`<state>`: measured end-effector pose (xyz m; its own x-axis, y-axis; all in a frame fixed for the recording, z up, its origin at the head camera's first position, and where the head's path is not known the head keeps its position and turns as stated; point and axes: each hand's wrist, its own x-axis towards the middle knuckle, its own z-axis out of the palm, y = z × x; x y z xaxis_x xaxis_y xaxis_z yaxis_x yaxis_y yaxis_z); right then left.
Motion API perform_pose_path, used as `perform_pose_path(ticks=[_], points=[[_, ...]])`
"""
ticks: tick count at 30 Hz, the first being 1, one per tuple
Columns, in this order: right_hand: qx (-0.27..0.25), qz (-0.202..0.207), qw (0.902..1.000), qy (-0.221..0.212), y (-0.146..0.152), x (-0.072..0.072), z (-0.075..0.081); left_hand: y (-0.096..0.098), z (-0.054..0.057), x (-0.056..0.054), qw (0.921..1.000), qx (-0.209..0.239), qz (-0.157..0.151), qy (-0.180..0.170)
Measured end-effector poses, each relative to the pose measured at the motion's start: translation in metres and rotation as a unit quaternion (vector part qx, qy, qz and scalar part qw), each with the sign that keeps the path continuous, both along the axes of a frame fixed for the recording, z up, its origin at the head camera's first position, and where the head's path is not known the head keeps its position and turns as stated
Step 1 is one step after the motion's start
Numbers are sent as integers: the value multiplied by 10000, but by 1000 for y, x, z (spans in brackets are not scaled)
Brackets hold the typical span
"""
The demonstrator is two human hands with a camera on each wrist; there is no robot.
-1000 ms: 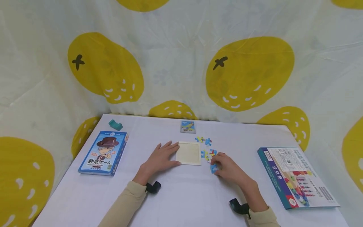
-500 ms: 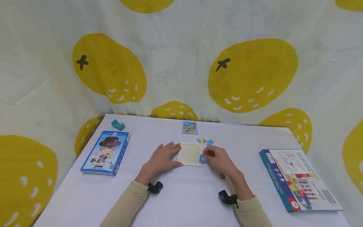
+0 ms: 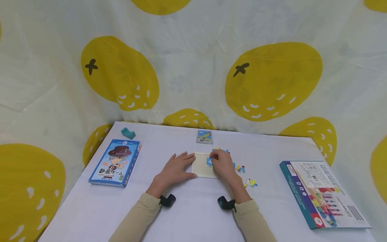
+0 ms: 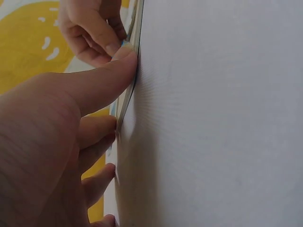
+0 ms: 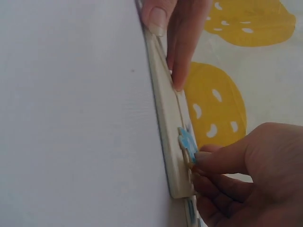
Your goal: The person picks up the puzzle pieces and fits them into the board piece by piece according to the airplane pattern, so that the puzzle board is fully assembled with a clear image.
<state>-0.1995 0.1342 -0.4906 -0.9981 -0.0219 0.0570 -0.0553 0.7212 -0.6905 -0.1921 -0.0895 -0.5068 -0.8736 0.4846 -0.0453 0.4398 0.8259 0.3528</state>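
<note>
A pale, shallow puzzle tray (image 3: 200, 164) lies flat on the white table. My left hand (image 3: 176, 170) rests at its left side, fingertips and thumb touching the rim with the fingers spread. Over the tray's right part, my right hand (image 3: 224, 165) pinches a blue jigsaw piece (image 3: 209, 162) between thumb and fingers. From the right wrist view, that blue piece (image 5: 188, 143) is held close above the tray's floor; whether it touches is unclear. Several loose jigsaw pieces (image 3: 251, 182) lie to the right of the tray, some of them partly hidden by the right hand.
Behind the tray lies a small picture square (image 3: 205, 137) with a yellow plane. A blue game box (image 3: 115, 163) and a teal curved object (image 3: 128, 133) are at the left. On the right lies a large flat box (image 3: 325, 195). A patterned curtain hangs behind the table.
My right hand has moved left from the loose pieces to above the tray, carrying the blue jigsaw piece. Other pieces have shifted on the table's right. The left hand stays at the tray.
</note>
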Motion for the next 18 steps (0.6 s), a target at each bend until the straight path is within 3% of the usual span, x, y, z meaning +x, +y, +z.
perform_pose_path(ticks=[9, 18], points=[[94, -28, 9999, 120, -8, -13, -18, 1, -2, 0, 10000, -62, 54, -41], [181, 428, 9982, 375, -14, -16, -14, 1, 0, 0, 10000, 16, 20, -58]])
